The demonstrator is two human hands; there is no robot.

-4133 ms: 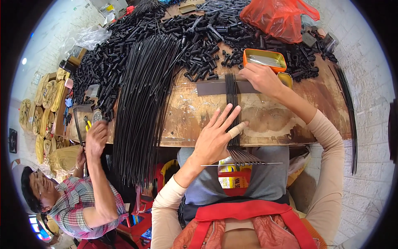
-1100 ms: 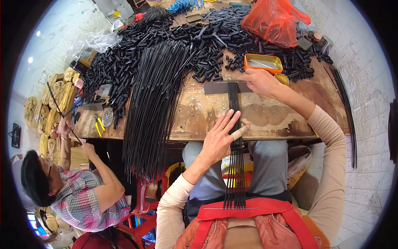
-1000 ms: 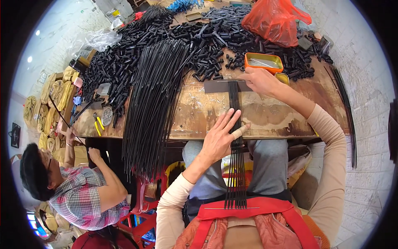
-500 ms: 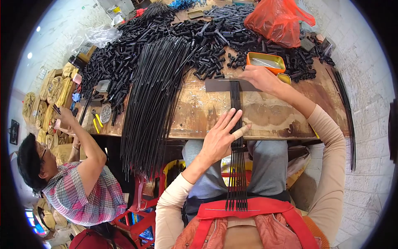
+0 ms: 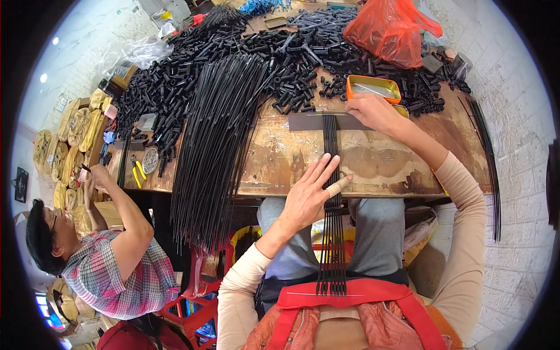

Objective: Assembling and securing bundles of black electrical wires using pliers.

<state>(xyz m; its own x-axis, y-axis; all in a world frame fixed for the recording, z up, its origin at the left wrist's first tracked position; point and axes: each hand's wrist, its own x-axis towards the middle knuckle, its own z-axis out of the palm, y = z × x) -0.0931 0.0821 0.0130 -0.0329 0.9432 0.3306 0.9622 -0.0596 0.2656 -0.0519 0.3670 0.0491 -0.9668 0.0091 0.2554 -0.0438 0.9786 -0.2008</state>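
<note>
A narrow row of thin black rods (image 5: 331, 131), like umbrella ribs, runs from the table over its front edge down to my lap. My left hand (image 5: 309, 198) lies on the row with fingers stretched out, tape around its thumb. Beneath the rods' far ends is a dark flat strip (image 5: 303, 121). Just right of those ends, the fingers of my right hand (image 5: 376, 112) are pinched together on what looks like a thin metal wire (image 5: 338, 112), which crosses the rod tips. Another thin metal wire (image 5: 303, 294) lies across the red apron at the rods' near ends.
An orange tin (image 5: 400, 90) of metal wires stands beyond my right hand. Left lies a large bundle of black rods (image 5: 216, 146); behind are heaped black parts (image 5: 303, 58) and a red bag (image 5: 391, 35). Yellow-handled pliers (image 5: 139, 169) lie near a co-worker (image 5: 116, 268).
My right hand has slid a little to the right, away from the rod tips. My left hand stays put. The co-worker's hands have come lower.
</note>
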